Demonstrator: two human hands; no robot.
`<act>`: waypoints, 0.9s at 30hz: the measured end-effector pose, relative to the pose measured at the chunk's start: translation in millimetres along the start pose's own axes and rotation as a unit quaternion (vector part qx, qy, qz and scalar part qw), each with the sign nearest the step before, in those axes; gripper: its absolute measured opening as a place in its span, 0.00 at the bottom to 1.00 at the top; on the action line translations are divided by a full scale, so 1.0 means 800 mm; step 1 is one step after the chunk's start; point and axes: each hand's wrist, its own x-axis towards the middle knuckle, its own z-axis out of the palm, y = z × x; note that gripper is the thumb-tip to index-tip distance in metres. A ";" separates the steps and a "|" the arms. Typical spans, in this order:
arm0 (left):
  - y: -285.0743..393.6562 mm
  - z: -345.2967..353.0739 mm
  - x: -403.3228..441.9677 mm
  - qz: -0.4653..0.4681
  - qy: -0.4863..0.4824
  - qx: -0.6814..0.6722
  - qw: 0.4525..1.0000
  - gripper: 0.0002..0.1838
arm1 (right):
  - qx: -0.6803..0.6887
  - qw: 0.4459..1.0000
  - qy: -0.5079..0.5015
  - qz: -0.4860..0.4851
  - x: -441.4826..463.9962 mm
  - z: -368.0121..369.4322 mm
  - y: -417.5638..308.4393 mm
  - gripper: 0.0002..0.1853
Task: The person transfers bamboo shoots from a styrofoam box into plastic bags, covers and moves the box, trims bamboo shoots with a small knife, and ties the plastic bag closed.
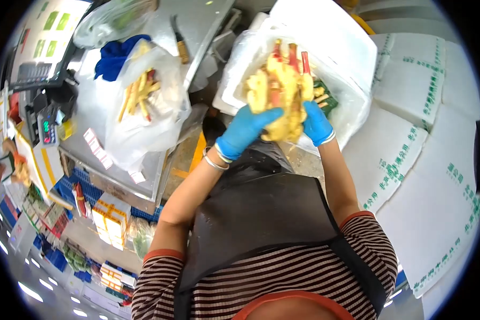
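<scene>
My left hand (245, 130), in a blue glove, is closed on the near left side of a large lumpy clump of young ginger (282, 90) with red stem stubs. My right hand (318, 124), gloved the same way, grips the clump's right side. The ginger is slightly blurred and is held over a white foam box (336, 53) lined with clear plastic. Inside the box, beside the clump, a dark green piece with pale stalks (324, 97) shows partly; I cannot tell its kind. What lies beneath the clump is hidden.
To the left, a metal table (170, 24) carries an open plastic bag (162, 114) with yellow, red-tipped pieces, a blue cloth (117, 56), a knife (181, 45) and label stickers (97, 148). White boxes with green print (394, 149) are stacked on the right. Another person (5, 165) stands far left.
</scene>
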 end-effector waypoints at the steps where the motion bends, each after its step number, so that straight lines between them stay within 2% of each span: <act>1: 0.012 0.006 -0.011 0.156 0.032 0.102 0.982 0.30 | -0.457 0.884 0.003 -0.100 0.005 -0.010 0.015 0.26; 2: 0.044 -0.003 -0.033 0.242 0.048 0.421 0.873 0.31 | -0.811 0.560 -0.007 -0.172 0.015 -0.016 0.031 0.27; 4: 0.072 -0.010 -0.105 0.307 0.260 0.427 0.809 0.28 | -0.798 0.590 -0.009 -0.123 0.027 -0.021 0.064 0.26; 5: 0.077 -0.014 -0.141 0.334 0.378 0.400 0.765 0.27 | -0.833 0.545 0.010 -0.098 0.035 -0.017 0.082 0.26; 7: 0.074 -0.052 -0.187 0.343 0.604 0.385 0.608 0.24 | -0.888 0.454 0.062 -0.046 0.053 -0.009 0.140 0.25; 8: 0.059 -0.087 -0.203 0.313 0.681 0.431 0.502 0.21 | -0.898 0.433 0.070 0.020 0.070 -0.011 0.168 0.25; 9: 0.045 -0.110 -0.220 0.248 0.678 0.301 0.623 0.20 | -0.911 0.398 0.086 0.068 0.089 -0.019 0.188 0.26; 10: 0.031 -0.131 -0.232 0.176 0.651 0.158 0.721 0.18 | -0.921 0.358 0.101 0.114 0.112 -0.027 0.205 0.26; 11: 0.017 -0.148 -0.235 0.100 0.599 0.010 0.794 0.16 | -0.918 0.357 0.088 0.146 0.146 -0.044 0.208 0.27; 12: 0.004 -0.157 -0.228 0.127 0.571 0.001 0.811 0.10 | -0.914 0.355 0.076 0.178 0.185 -0.069 0.201 0.27; 13: -0.004 -0.160 -0.230 0.172 0.564 0.007 0.807 0.08 | -0.921 0.351 0.025 0.167 0.226 -0.097 0.195 0.25; 14: -0.010 -0.161 -0.232 0.214 0.554 0.012 0.805 0.06 | -0.921 0.358 0.029 0.152 0.269 -0.130 0.194 0.23; 15: -0.004 -0.154 -0.236 0.230 0.575 0.077 0.782 0.05 | -0.931 0.334 0.119 0.090 0.292 -0.157 0.221 0.24; 16: 0.002 -0.145 -0.238 0.244 0.589 0.137 0.758 0.04 | -0.916 0.389 0.092 0.038 0.328 -0.200 0.226 0.22; 17: -0.001 -0.149 -0.242 0.246 0.594 0.174 0.746 0.05 | -0.958 0.286 0.007 -0.006 0.359 -0.235 0.227 0.21; 18: -0.007 -0.164 -0.243 0.276 0.577 0.189 0.745 0.06 | -0.962 0.263 -0.043 -0.056 0.378 -0.267 0.228 0.26; 20: 0.001 -0.187 -0.244 0.273 0.544 -0.001 0.793 0.09 | -0.946 0.279 -0.094 -0.134 0.384 -0.335 0.227 0.37; 21: -0.010 -0.214 -0.255 0.272 0.563 0.047 0.779 0.11 | -0.954 0.240 -0.097 -0.148 0.383 -0.355 0.214 0.43; 22: -0.007 -0.221 -0.255 0.278 0.590 0.051 0.756 0.12 | -0.982 0.108 -0.073 -0.135 0.388 -0.368 0.195 0.46; 24: 0.007 -0.222 -0.258 0.259 0.640 0.070 0.720 0.12 | -0.975 0.069 -0.165 -0.129 0.289 -0.315 0.195 0.39; 26: 0.003 -0.239 -0.267 0.256 0.641 0.083 0.719 0.13 | -0.959 0.242 -0.141 0.036 0.189 -0.198 0.199 0.25; 27: -0.003 -0.248 -0.271 0.255 0.647 0.081 0.714 0.14 | -0.958 0.114 -0.246 -0.089 0.170 -0.161 0.171 0.17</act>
